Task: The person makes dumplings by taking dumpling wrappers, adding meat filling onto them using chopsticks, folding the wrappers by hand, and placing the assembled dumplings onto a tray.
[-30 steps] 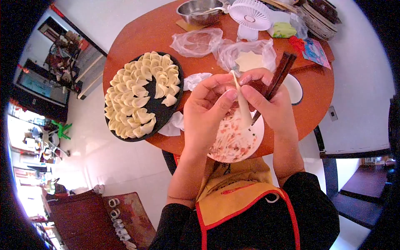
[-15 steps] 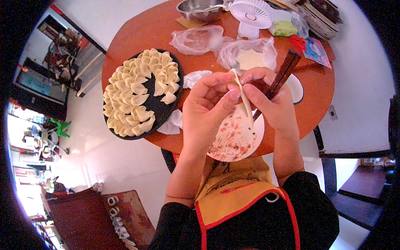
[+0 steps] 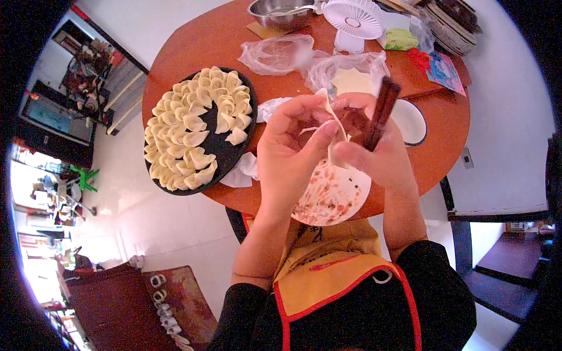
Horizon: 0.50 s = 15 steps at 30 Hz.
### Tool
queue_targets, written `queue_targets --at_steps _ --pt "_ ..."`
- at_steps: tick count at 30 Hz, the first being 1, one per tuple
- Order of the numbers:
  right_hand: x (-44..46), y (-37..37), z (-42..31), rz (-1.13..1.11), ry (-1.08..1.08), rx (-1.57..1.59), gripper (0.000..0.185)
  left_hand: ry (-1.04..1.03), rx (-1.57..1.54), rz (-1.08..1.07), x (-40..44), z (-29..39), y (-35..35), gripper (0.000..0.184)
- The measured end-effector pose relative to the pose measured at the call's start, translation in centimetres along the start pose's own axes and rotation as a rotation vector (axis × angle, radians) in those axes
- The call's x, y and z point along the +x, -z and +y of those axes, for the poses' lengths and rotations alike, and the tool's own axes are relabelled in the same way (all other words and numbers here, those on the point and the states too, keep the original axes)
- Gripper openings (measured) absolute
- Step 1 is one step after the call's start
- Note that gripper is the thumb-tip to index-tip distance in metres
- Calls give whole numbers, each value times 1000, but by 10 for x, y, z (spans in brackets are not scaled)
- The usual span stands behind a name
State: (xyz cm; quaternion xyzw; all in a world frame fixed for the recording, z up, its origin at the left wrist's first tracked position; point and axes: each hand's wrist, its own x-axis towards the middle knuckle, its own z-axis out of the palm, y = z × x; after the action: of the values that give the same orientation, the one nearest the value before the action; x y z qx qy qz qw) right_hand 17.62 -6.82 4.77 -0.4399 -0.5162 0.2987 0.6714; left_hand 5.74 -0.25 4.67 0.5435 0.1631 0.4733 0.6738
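Note:
Above the filling bowl, a folded dumpling wrapper is pinched between my two hands. My left hand is closed, with thumb and fingers on the wrapper's left side. My right hand grips the wrapper's other side and also keeps dark brown chopsticks tucked in it, pointing up. Below them, the white bowl has pinkish filling with green bits smeared inside. To the left, a round black tray carries many folded dumplings. A stack of pale wrappers lies in a plastic bag behind my hands.
At the back of the round wooden table are a steel bowl, a white fan and a crumpled plastic bag. A white dish sits right of my right hand. Crumpled tissue lies beside the tray.
The wrapper has been folded further between my fingers. My right hand has tilted, bringing the chopsticks to the left and more upright, so more of the white dish shows.

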Motion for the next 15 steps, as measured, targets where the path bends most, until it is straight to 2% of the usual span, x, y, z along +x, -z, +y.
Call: queue_targets --at_steps 2,4,6,7,10,11,13,15 --pt "-1 -4 -4 9 -131 -38 30 37 24 8 1 1 2 33" --pt "2 2 2 0 -90 -70 29 72 47 15 5 0 7 35" --pt "7 10 3 -9 -48 -102 29 -193 211 15 14 -9 15 42" --pt "10 14 1 -62 -54 -88 28 -193 211 14 18 -8 18 42" --pt "17 19 -3 -135 -80 -38 28 94 -60 -271 20 -5 25 47" --pt "19 19 -4 -155 -99 -3 28 93 -59 -272 17 -2 25 47" --pt "22 20 -7 -135 -125 17 28 351 -33 -236 14 3 22 43" --pt "22 23 -8 -118 -154 37 29 331 -99 -194 16 -1 24 39"
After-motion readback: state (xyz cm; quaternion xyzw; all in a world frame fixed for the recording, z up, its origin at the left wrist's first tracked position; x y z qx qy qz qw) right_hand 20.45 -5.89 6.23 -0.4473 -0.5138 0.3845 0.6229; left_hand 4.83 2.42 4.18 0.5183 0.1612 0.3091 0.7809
